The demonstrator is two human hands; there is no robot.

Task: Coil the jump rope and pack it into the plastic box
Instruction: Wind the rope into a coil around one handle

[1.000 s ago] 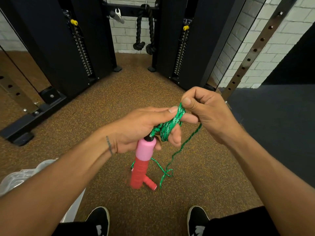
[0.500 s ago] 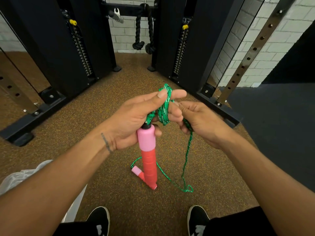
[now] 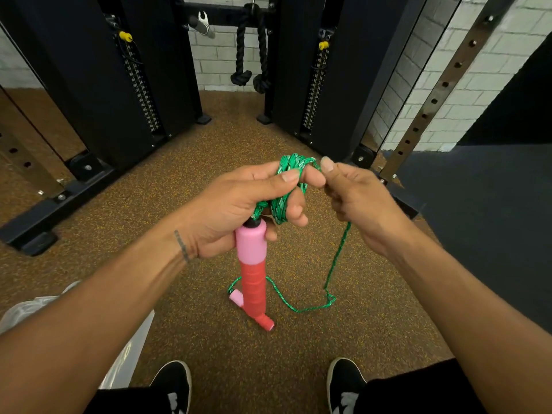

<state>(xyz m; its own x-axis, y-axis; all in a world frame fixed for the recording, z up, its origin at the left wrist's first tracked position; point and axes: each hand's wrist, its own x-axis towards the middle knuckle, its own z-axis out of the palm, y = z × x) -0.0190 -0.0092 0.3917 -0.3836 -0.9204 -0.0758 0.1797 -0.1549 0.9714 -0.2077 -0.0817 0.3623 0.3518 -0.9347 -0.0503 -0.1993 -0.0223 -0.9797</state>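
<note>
Left hand point(image 3: 239, 210) grips pink plastic handle point(image 3: 251, 243) plus green braided rope coil point(image 3: 286, 186); right hand point(image 3: 355, 201) pinches rope. Risk: slack tension lets loops slip off fingers.

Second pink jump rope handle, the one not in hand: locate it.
In the head view, the second pink handle lies on the brown speckled floor, centre frame, behind the hanging held handle, between the black shoes.

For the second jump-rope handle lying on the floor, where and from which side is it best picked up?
Grip the second handle across its red taped middle, coming straight down from above. It lies flat on the floor, partly hidden behind the hanging handle held by the left hand, so reach from the right, where the slack green rope leaves room.
</note>
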